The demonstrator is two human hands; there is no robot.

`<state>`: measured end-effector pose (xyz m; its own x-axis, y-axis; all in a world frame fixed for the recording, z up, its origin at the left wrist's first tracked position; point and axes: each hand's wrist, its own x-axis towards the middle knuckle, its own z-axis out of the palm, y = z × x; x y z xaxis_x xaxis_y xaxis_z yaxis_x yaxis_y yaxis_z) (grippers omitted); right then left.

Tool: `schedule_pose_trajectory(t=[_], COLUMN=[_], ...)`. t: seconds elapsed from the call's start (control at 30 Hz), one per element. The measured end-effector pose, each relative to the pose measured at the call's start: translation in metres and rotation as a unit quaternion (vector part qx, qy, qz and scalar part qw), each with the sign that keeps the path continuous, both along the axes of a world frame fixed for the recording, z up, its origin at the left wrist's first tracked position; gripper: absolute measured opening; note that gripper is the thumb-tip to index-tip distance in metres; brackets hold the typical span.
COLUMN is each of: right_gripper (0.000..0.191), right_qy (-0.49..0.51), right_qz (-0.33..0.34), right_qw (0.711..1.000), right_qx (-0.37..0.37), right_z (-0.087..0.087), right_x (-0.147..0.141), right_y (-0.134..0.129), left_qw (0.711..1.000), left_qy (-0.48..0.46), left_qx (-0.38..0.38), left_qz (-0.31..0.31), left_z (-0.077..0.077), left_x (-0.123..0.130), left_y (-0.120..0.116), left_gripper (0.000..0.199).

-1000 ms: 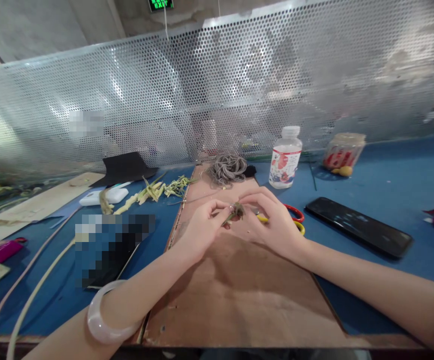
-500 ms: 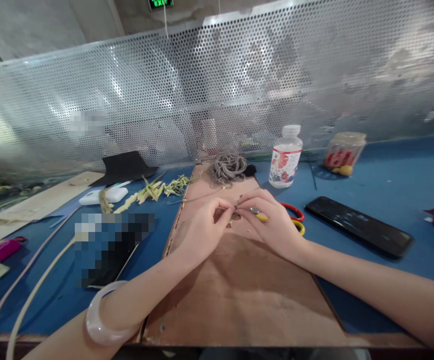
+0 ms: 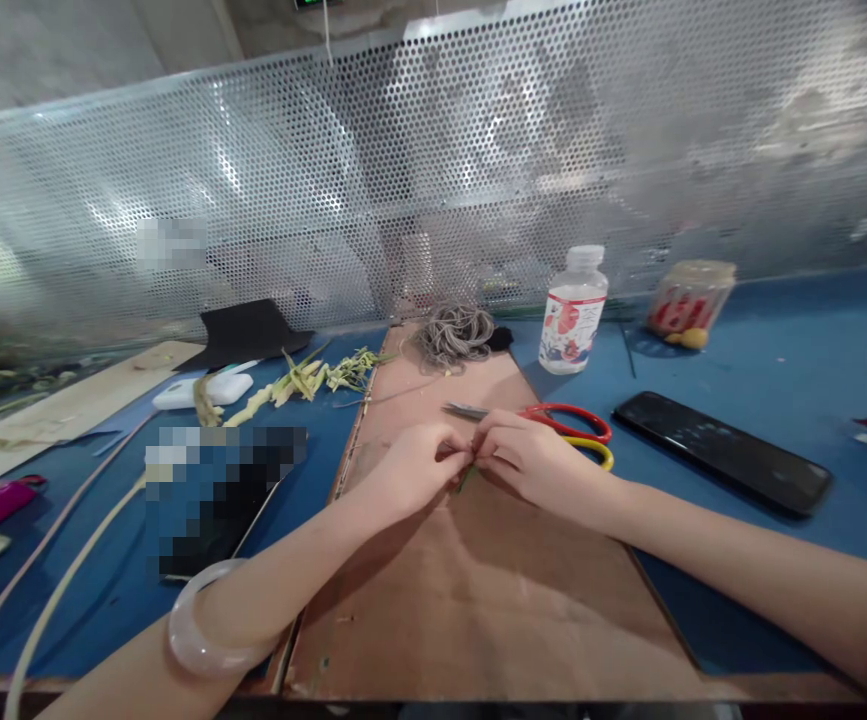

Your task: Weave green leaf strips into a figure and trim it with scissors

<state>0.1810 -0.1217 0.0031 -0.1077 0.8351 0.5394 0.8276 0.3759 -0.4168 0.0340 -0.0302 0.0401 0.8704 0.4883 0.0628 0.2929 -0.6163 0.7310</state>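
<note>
My left hand (image 3: pixel 424 466) and my right hand (image 3: pixel 529 456) meet fingertip to fingertip over the brown wooden board (image 3: pixel 433 610). Both are closed in a pinch. A thin green strand (image 3: pixel 464 482) pokes out below the joined fingertips; most of it is hidden by the fingers, so its kind cannot be made out. Just behind my right hand lie scissors (image 3: pixel 574 412) with one red and one yellow handle loop, blades pointing left. A bundle of grey cord (image 3: pixel 454 336) rests at the board's far end.
On the right stand a clear bottle (image 3: pixel 572 318) and a jar (image 3: pixel 689 300), with a black phone (image 3: pixel 721 452) in front. To the left are another phone (image 3: pixel 245 505), pale braided plant strands (image 3: pixel 290 388), a white device (image 3: pixel 204 389) and cables (image 3: pixel 77 560). A perforated metal screen (image 3: pixel 433 170) borders the back.
Both hands have come slightly nearer to me, still pinched together. More of the scissors now shows behind the right hand, and the green strand sticks out lower.
</note>
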Motion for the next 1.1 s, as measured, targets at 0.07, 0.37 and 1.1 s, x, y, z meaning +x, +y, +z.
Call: schedule_pose_trajectory(t=[0.07, 0.37, 1.1], right_gripper=[0.014, 0.015, 0.015], right_qy=[-0.006, -0.049, 0.024], right_qz=[-0.016, 0.013, 0.008], right_qw=[1.000, 0.999, 1.000], right_qx=[-0.009, 0.000, 0.019], right_z=[-0.001, -0.004, -0.004], right_x=[0.000, 0.004, 0.008], right_y=[-0.004, -0.010, -0.004], left_qw=[0.999, 0.980, 0.999], left_qy=[-0.006, -0.019, -0.011], left_qx=[-0.030, -0.199, -0.010], left_qz=[-0.010, -0.014, -0.034], left_z=[-0.004, -0.020, -0.002], left_x=[0.000, 0.002, 0.006], left_y=[0.002, 0.020, 0.002], left_gripper=[0.017, 0.027, 0.014])
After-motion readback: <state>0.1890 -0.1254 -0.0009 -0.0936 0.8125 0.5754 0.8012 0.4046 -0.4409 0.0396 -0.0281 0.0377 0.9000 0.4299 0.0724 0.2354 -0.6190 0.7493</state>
